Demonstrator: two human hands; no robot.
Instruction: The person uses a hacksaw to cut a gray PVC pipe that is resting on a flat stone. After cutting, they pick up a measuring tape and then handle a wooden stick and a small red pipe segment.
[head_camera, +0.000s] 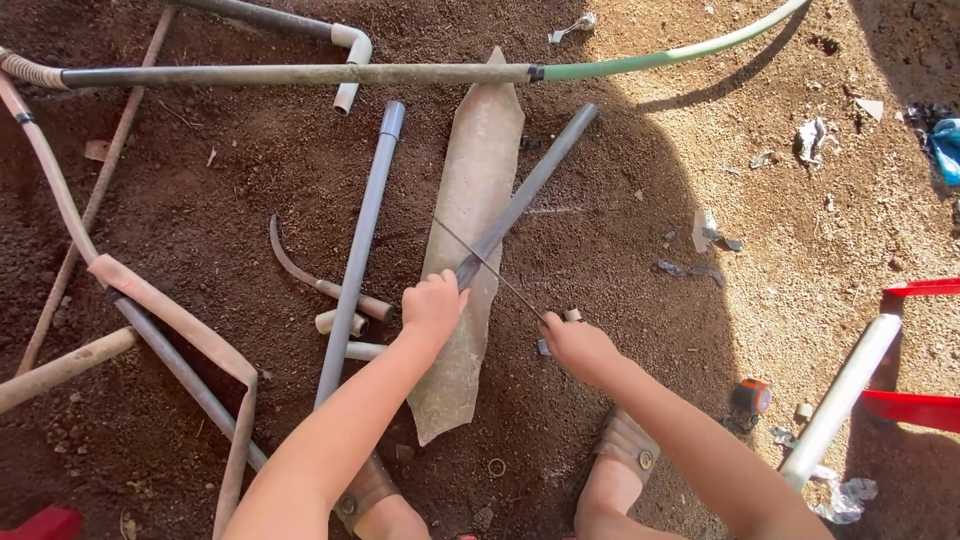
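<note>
Head view. A dark grey plastic pipe (530, 190) is being held down at its near end by the left hand (432, 308), the grip closed around it; the pipe is lying slantwise across a long, flat, weathered grey-brown slab (470, 200) that is resting on the reddish-brown earth floor (620, 300). A thin bare metal saw blade (490, 265) is being held by the right hand (575, 345), the grip closed on its near end, and the blade is being laid across the pipe just beyond the left hand.

Handling, as judged: the pipe is best being pressed firmly onto the slab close to the cut, the blade being kept square to the pipe and drawn in long light strokes, since so thin a blade is likely to flex; fingers are best being kept clear of the teeth.

Materials: the pipe is smooth, round and matt; the slab is rough and tapered to a point; the soil is granular. Just left, a lighter grey straight plastic pipe (360, 250) is lying, with short cream pipe offcuts (340, 322) touching it. At the far edge a long hose-and-pipe run, grey turning green (400, 74), is crossing the ground. A white tube (840, 400) is lying well apart at right.
</note>
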